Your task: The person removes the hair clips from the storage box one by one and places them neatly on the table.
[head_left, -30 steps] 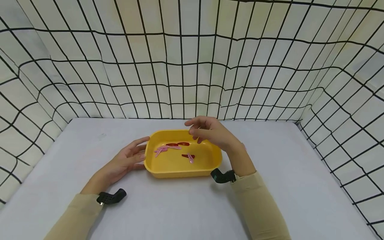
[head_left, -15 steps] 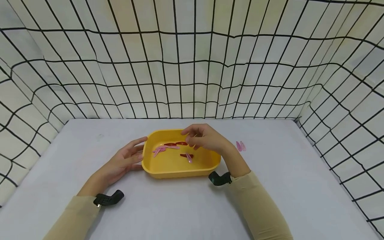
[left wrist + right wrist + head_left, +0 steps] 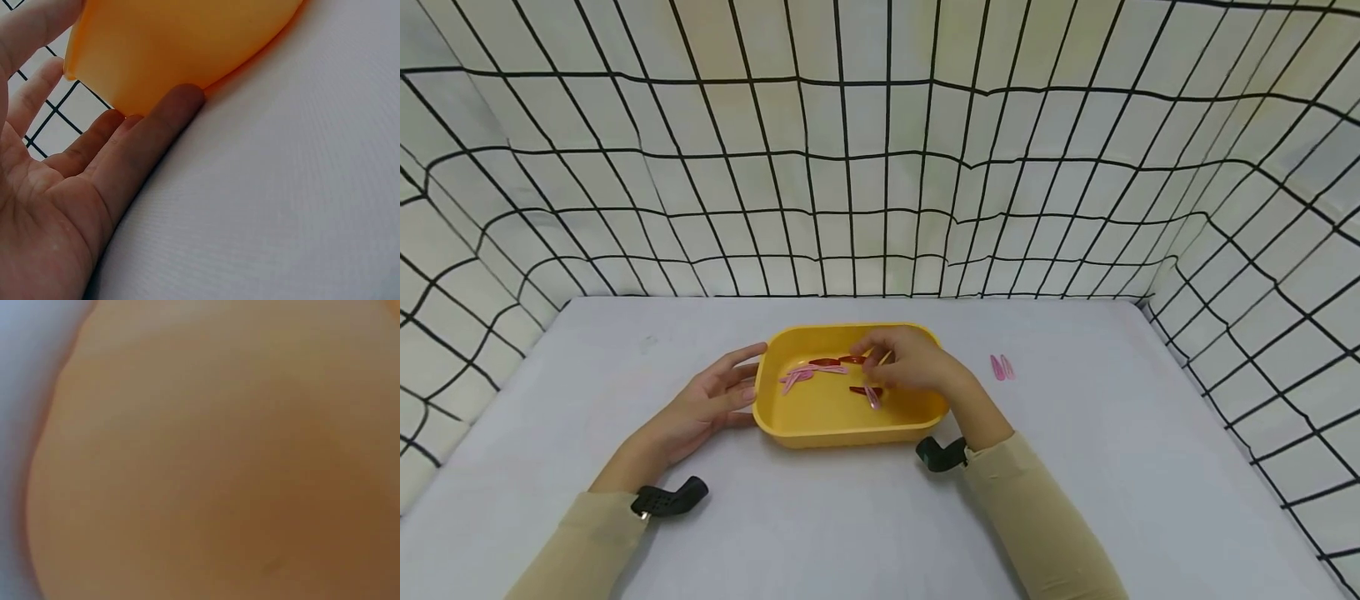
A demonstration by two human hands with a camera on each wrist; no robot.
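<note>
A yellow plastic tray (image 3: 850, 429) sits on the white table with several red and pink snap hair clips inside. My left hand (image 3: 707, 408) lies at its left end, fingers extended; in the left wrist view the fingertips touch the tray's side wall (image 3: 156, 50). Inside the tray reaches my right hand (image 3: 906, 358), thumb and forefinger apart. Its fingertips are right at a red hair clip (image 3: 852, 359), while the thumb overlaps a crossed red and pink pair, whose pink hair clip (image 3: 872, 398) shows below. A blurred tan-orange surface (image 3: 187, 456) fills most of the right wrist view.
Two pink hair clips (image 3: 997, 367) lie side by side on the table (image 3: 820, 517), right of the tray. More pink clips (image 3: 797, 379) rest in the tray's left part. Behind the table stands a black wire grid (image 3: 887, 212) with white backing, continuing along both sides.
My right hand has come down into the tray among the hair clips, uncovering the two pink ones on the table. My left hand keeps its place against the tray.
</note>
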